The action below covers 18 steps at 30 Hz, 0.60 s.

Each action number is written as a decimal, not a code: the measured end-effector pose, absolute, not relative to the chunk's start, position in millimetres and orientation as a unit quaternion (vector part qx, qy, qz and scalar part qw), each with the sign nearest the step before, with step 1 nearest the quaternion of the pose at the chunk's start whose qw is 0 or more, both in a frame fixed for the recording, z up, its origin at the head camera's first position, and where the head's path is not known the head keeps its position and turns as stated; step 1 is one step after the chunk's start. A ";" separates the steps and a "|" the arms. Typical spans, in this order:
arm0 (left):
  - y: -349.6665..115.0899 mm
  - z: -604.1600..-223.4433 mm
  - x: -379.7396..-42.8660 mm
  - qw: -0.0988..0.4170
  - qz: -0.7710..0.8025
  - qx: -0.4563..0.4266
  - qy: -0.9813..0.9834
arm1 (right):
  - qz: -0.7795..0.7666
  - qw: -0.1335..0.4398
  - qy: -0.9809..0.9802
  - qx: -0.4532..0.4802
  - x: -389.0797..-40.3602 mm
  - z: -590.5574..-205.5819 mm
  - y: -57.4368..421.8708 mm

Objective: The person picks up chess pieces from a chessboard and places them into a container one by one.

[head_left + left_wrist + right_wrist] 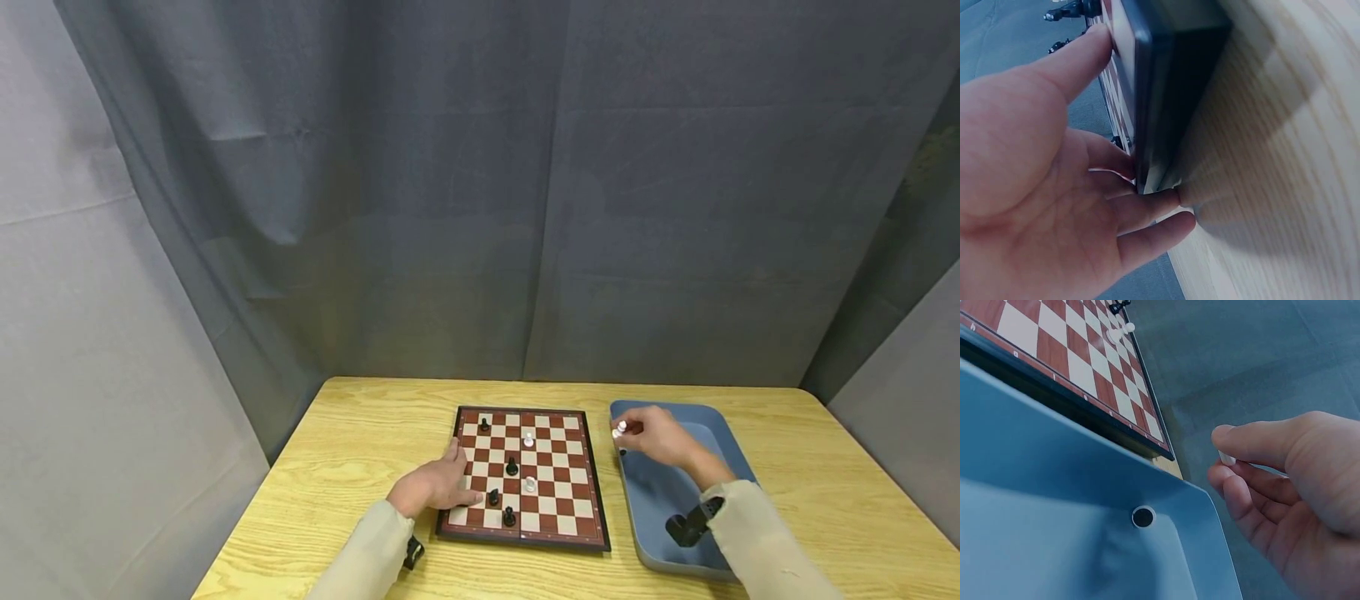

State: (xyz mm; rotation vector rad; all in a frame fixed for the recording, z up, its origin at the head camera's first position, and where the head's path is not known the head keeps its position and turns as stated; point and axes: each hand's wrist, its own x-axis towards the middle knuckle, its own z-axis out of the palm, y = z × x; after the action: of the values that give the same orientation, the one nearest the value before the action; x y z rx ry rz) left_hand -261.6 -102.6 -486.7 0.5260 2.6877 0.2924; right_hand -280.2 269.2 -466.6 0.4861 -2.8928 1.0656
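Two pale sleeves [363, 554] extend from the near side of the chessboard [558, 507], which lies on a wood-grained worktop [315, 500]. To the chessboard's right sits a blue tray [656, 521]. In the chessboard's near left part are two black chess pieces [509, 517]. The left hand [435, 485] rests at the chessboard's left edge, fingers spread against the side, thumb on top. Near the chessboard's middle are a white chess piece [530, 484] and a third black piece [512, 467]. Right of the chessboard's far half, the right hand [658, 435] pinches a white piece [621, 428] between thumb and fingers. Another white piece [528, 440] stands in the chessboard's far half; a fourth black piece [484, 425] stands near its far left corner. A grey curtain [442, 250] hangs beyond the chessboard.
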 end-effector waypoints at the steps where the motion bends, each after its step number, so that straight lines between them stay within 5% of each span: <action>1: -102.8 -486.7 -261.7 0.193 0.104 0.188 0.958 | 0.342 0.009 -0.927 0.155 -280.2 -466.8 270.6; 18: -104.1 -490.3 -263.4 0.189 0.106 0.189 0.958 | 0.341 0.008 -0.930 0.140 -279.2 -476.8 294.7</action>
State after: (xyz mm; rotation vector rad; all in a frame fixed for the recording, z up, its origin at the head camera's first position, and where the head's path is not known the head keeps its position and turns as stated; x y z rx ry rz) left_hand -263.4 -104.1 -490.3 0.5305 2.6932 0.2973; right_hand -279.2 294.7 -476.8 0.4379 -2.9057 1.0650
